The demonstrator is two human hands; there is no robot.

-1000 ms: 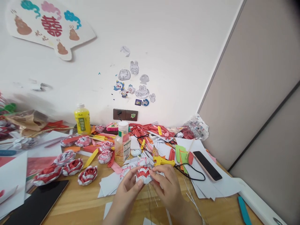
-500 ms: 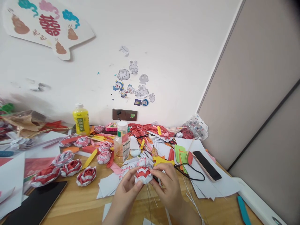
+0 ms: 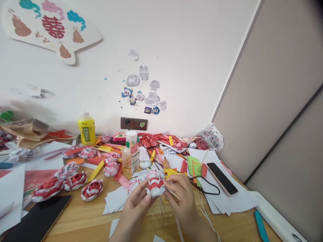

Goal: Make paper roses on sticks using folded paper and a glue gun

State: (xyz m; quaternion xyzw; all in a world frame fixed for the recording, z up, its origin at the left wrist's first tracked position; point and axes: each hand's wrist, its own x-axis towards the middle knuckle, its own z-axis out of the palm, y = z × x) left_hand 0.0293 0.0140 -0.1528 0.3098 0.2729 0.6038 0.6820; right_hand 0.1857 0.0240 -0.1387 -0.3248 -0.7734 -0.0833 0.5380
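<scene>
Between my two hands is a red-and-white paper flower, held a little above the table. My left hand grips its left side, thumb in front and fingers behind. My right hand pinches its right edge with thumb and fingertips. Just behind the right fingers sits a yellow glue gun, partly covered by them. Pink-and-white paper flowers lie behind the held one. Thin wires stretch over the table below my hands.
Finished red-and-white flowers and a dark tablet are at left. A clear bottle and a yellow drink bottle stand behind. White paper, a phone, a black cord and a teal cutter lie about.
The flower has turned slightly in my fingers and shifted a little to the right. My left thumb has slid off its front edge. Other things stay put.
</scene>
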